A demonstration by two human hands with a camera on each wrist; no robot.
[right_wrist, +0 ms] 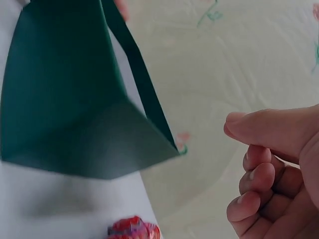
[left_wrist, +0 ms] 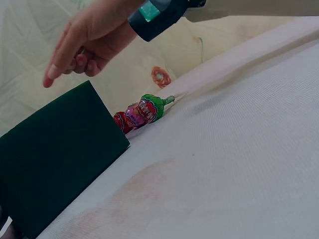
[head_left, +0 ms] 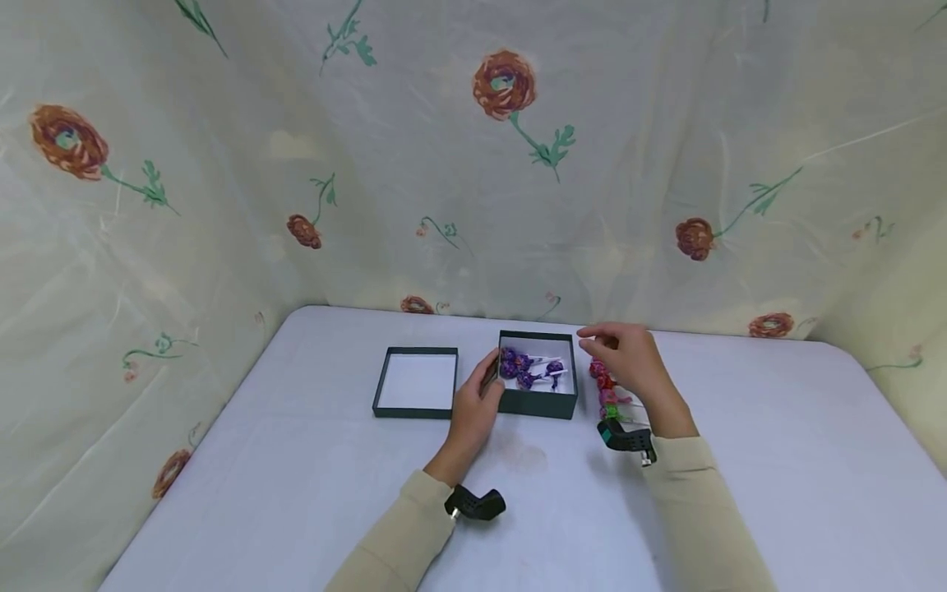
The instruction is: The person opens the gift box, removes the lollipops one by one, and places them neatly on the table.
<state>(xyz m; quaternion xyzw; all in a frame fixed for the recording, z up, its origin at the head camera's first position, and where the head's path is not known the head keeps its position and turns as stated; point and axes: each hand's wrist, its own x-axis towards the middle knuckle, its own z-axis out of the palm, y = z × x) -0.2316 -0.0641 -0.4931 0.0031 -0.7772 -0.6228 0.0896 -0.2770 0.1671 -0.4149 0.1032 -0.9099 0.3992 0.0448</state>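
Note:
A dark green box [head_left: 536,403] with a white inside stands on the table, with several purple-wrapped lollipops [head_left: 525,379] lying in it. My left hand [head_left: 473,411] grips the box at its left wall, thumb near the front corner. Just beyond the box's right side, my right hand [head_left: 627,355] hovers with nothing in it, its thumb stretched out and the lower fingers loosely curled in the right wrist view. Below that hand lies a row of red, pink and green lollipops [head_left: 609,396], partly covered by the hand and wrist in the head view; the green one [left_wrist: 152,108] shows nearest in the left wrist view.
A shallow lid [head_left: 414,413], dark green with a white inside, lies left of the box. White cloth covers the table [head_left: 296,460]. Behind it hangs a pale flower-patterned curtain [head_left: 414,148]. Both wrists wear black camera mounts.

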